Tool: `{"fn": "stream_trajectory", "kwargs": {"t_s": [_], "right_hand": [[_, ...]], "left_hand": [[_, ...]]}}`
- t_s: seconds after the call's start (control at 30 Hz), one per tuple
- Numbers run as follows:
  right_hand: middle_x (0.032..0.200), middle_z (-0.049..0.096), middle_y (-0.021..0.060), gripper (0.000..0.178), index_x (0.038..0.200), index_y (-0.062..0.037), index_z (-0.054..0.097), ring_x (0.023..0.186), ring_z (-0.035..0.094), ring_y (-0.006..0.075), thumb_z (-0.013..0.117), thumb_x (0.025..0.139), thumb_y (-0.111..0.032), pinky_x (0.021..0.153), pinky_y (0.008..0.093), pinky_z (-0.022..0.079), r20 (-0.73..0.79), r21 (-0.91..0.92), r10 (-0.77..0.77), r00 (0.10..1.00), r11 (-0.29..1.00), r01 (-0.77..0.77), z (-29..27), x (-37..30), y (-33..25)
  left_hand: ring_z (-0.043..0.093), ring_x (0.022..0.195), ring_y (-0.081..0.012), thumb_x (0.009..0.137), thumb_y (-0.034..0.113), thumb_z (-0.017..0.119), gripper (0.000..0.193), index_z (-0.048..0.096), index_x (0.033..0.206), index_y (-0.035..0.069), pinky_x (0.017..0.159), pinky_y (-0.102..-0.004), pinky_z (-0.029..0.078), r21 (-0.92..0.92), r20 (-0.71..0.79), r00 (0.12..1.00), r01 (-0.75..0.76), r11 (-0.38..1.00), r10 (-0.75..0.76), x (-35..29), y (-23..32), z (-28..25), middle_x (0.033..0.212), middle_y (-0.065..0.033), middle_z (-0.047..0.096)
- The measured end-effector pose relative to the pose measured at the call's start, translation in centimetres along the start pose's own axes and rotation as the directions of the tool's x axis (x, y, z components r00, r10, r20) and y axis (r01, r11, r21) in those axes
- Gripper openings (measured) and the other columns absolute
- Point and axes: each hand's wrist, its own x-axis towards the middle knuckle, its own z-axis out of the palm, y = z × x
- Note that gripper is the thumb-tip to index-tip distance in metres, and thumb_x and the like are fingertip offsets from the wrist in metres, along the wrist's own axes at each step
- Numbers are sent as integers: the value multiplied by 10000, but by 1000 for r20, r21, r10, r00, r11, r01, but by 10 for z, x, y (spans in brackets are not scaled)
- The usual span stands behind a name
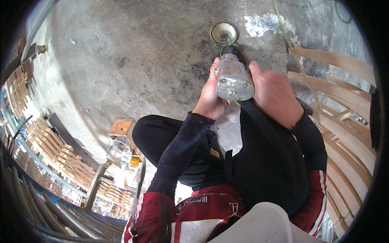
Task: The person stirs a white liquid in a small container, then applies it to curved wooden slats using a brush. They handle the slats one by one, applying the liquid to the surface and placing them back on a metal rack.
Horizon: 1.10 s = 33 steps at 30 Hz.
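In front of my knees I hold a grey metal power tool, its bolted housing toward me and its narrower dark front end pointing away. My left hand grips its left side, thumb stretched along the housing. On the other side my right hand is closed round it, most of its fingers hidden. Just beyond the dark end is a round, cream-coloured cup with a worn rim. Something thin reaches into the cup; whether it is joined to the tool I cannot tell.
Curved wooden slats are stacked at my right, with a pale hose running across them. A small wooden stool or box stands by my left knee, near bottles. Rows of wooden parts lie further left. The floor is stained concrete.
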Motion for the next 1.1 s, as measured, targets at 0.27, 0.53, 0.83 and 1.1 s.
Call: {"fn": "stream_trajectory", "kwargs": {"t_s": [0.27,0.53,0.83,1.1], "right_hand": [[597,575,206,278,960,27,475,593,608,400,596,750,-109,534,487,465,-5,28,33,999,999,-33,3,4,-3],[572,579,193,294,911,33,470,573,624,372,609,789,-196,506,457,488,0,-2,2,1000,1000,-2,0,-1,1],[569,563,193,299,934,25,466,577,615,377,608,792,-198,518,466,477,9,59,-3,1000,998,2,-2,3,-3],[568,572,185,286,904,22,465,562,615,375,594,825,-221,513,456,486,-10,26,5,1000,1000,-5,-4,-1,-1]], "left_hand": [[670,846,-151,973,557,353,534,553,1207,121,591,-289,546,4,-44,999,-17,1000,18,6,4,0,1023,-27,666],[594,1079,-188,948,600,389,605,483,1300,117,925,-359,485,65,74,997,-28,998,23,9,-5,-15,1197,-55,595],[609,1053,-198,962,581,369,593,484,1295,103,914,-363,499,37,87,995,-42,998,38,5,0,-13,1179,-69,601],[669,863,-168,971,565,350,564,543,1232,104,580,-284,534,-14,32,999,17,1000,-16,5,1,-3,1068,-44,658]]}}
